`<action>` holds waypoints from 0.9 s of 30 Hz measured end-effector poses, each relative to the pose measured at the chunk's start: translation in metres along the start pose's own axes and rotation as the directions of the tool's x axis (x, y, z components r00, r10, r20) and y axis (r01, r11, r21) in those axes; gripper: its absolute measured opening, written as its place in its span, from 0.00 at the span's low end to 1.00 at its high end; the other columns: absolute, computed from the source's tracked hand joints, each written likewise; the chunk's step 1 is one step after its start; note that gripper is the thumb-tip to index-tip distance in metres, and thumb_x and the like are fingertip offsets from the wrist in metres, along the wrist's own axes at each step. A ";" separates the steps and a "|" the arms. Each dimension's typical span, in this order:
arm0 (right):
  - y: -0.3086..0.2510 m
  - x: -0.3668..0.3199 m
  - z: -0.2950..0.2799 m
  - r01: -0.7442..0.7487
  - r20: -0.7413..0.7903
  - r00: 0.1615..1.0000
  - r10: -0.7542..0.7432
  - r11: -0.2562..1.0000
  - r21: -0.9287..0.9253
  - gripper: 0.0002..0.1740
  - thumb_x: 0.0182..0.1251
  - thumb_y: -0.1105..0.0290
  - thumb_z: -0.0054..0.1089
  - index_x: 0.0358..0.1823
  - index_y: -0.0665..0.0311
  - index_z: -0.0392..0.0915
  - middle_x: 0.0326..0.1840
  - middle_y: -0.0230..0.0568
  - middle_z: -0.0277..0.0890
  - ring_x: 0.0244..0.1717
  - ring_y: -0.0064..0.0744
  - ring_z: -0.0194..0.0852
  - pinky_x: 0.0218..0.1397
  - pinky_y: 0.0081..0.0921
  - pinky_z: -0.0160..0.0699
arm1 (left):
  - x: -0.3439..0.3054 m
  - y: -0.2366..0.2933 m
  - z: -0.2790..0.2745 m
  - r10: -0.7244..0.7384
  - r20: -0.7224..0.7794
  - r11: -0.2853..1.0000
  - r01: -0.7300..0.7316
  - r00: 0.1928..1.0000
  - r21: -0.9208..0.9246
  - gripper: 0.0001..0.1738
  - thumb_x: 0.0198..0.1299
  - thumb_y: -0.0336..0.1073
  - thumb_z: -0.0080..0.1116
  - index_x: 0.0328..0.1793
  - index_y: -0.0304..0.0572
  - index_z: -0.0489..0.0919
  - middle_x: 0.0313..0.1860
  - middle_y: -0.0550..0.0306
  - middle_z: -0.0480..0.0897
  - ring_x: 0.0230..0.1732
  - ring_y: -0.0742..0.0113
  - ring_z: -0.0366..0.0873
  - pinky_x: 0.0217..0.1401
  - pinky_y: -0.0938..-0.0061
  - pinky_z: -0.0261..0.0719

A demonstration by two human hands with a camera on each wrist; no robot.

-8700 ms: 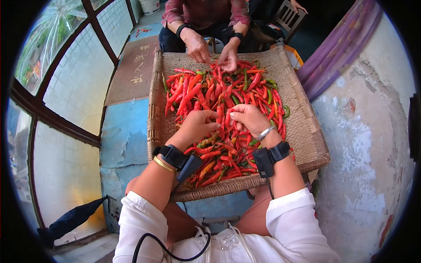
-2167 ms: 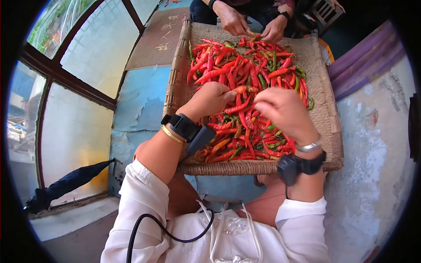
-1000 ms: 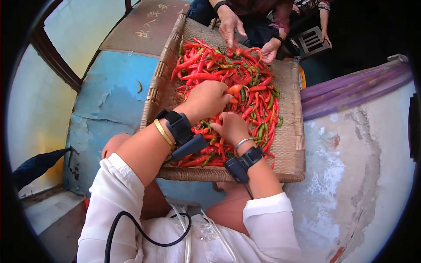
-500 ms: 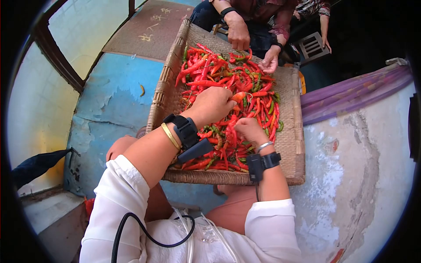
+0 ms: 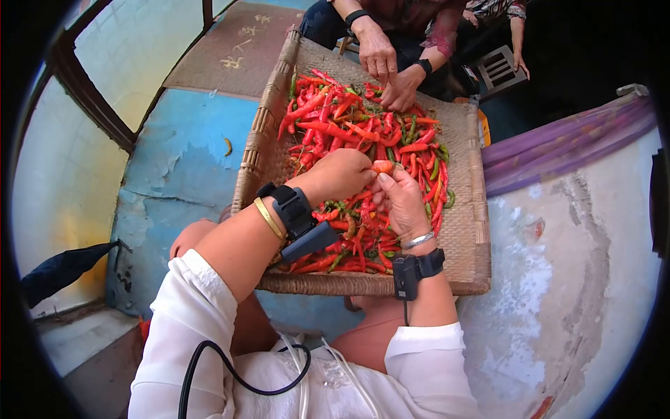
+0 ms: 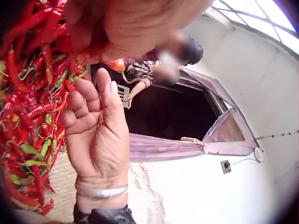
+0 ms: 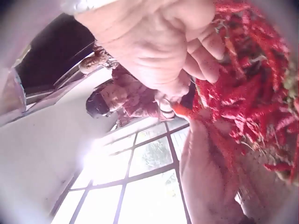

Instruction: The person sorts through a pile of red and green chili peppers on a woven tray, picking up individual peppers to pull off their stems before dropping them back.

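Observation:
In the head view, my left hand point(image 5: 338, 174) is over the pile, its fingers curled round an orange-red chili pepper point(image 5: 382, 166) whose end sticks out past the fingertips. My right hand point(image 5: 403, 201) is close on the right, thumb and forefinger at that end of the pepper. The left wrist view shows the right palm point(image 6: 100, 135) turned up, fingers loosely bent, with a small gap between thumb and forefinger; the pepper's curved stem shows just beyond. Beneath both hands lies a heap of red and green chili peppers point(image 5: 328, 129) on a woven tray point(image 5: 457, 230).
Across the tray, another person's hands point(image 5: 391, 80) are together over the far peppers. A single pepper point(image 5: 228, 146) lies on the blue surface at left. A purple curtain point(image 5: 558, 155) hangs by the wall, and a folded umbrella point(image 5: 70, 271) leans at left.
The left hand keeps hold of the same pepper. My right hand has come up from the lower peppers to the held one. The other person's hands have moved together.

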State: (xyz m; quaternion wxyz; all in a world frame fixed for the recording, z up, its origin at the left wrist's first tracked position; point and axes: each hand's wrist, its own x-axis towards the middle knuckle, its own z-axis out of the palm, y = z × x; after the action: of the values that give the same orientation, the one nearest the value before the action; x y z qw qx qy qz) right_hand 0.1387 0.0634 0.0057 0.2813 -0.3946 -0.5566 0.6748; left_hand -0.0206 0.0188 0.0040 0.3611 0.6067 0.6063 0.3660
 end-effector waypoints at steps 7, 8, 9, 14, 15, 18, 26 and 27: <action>0.002 0.010 -0.022 -0.075 -0.021 0.997 0.074 0.992 -0.097 0.06 0.60 0.68 0.55 0.32 0.62 0.73 0.20 0.30 0.71 0.15 0.15 0.64 0.16 0.11 0.63 | 0.001 -0.004 -0.003 0.023 0.149 0.976 -0.054 0.989 0.211 0.14 0.55 0.39 0.50 0.33 0.34 0.77 0.23 0.47 0.77 0.28 0.53 0.76 0.31 0.64 0.72; 0.003 0.015 -0.030 -0.082 -0.064 0.995 0.075 0.991 -0.110 0.06 0.60 0.68 0.54 0.32 0.62 0.73 0.20 0.30 0.71 0.14 0.16 0.64 0.16 0.11 0.63 | 0.001 -0.005 -0.004 0.043 0.086 0.977 -0.060 0.995 0.206 0.13 0.55 0.39 0.50 0.33 0.35 0.77 0.23 0.47 0.78 0.28 0.53 0.77 0.32 0.64 0.72; 0.002 0.020 -0.038 -0.033 -0.098 0.995 0.029 0.999 -0.039 0.06 0.62 0.68 0.52 0.35 0.62 0.72 0.22 0.32 0.72 0.17 0.17 0.67 0.18 0.12 0.67 | 0.001 -0.006 -0.005 0.074 0.027 0.974 -0.078 0.997 0.213 0.13 0.55 0.39 0.51 0.34 0.35 0.78 0.23 0.47 0.78 0.29 0.54 0.77 0.33 0.65 0.73; -0.003 0.030 -0.049 0.181 -0.202 0.974 -0.103 0.892 0.415 0.10 0.63 0.66 0.50 0.43 0.62 0.71 0.32 0.36 0.77 0.31 0.22 0.76 0.30 0.17 0.75 | 0.002 -0.007 -0.005 -0.013 0.027 0.975 0.006 1.000 0.222 0.13 0.54 0.39 0.51 0.35 0.37 0.79 0.26 0.47 0.78 0.31 0.52 0.77 0.34 0.64 0.73; 0.005 0.029 -0.047 0.018 -0.105 0.994 -0.016 1.000 0.021 0.10 0.61 0.66 0.52 0.40 0.62 0.74 0.30 0.38 0.77 0.31 0.25 0.77 0.32 0.20 0.75 | 0.001 -0.009 -0.003 0.006 0.028 0.964 -0.014 1.000 0.265 0.13 0.53 0.40 0.51 0.34 0.38 0.79 0.26 0.47 0.78 0.31 0.51 0.77 0.34 0.64 0.73; 0.031 0.024 -0.032 0.289 0.288 0.954 -0.086 0.530 -0.797 0.09 0.53 0.65 0.57 0.30 0.62 0.79 0.26 0.43 0.77 0.32 0.38 0.77 0.36 0.31 0.75 | 0.001 -0.013 0.002 0.033 0.053 0.933 -0.050 0.998 0.357 0.12 0.52 0.40 0.52 0.33 0.40 0.79 0.27 0.47 0.78 0.32 0.51 0.77 0.34 0.62 0.74; 0.043 0.006 0.004 0.300 0.302 0.953 0.011 0.084 -0.950 0.16 0.44 0.59 0.62 0.27 0.65 0.77 0.33 0.49 0.73 0.38 0.49 0.73 0.40 0.39 0.72 | -0.005 -0.037 0.021 -0.014 0.329 0.763 -0.202 0.944 0.613 0.12 0.48 0.40 0.50 0.32 0.43 0.80 0.28 0.46 0.79 0.33 0.49 0.77 0.37 0.58 0.75; 0.049 0.010 0.002 0.275 0.285 0.954 0.091 0.103 -0.956 0.15 0.43 0.60 0.62 0.28 0.64 0.77 0.35 0.48 0.72 0.40 0.49 0.72 0.41 0.40 0.71 | -0.006 -0.037 0.021 -0.073 0.411 0.761 -0.215 0.909 0.612 0.13 0.47 0.40 0.51 0.36 0.42 0.79 0.31 0.46 0.79 0.36 0.49 0.77 0.40 0.59 0.75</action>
State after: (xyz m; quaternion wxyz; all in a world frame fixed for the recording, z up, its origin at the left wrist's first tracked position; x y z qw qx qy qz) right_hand 0.1346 0.0592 -0.0443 -0.0915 -0.3477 -0.9197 0.1577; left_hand -0.0199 0.0135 -0.0384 0.2349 0.7793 0.5808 0.0129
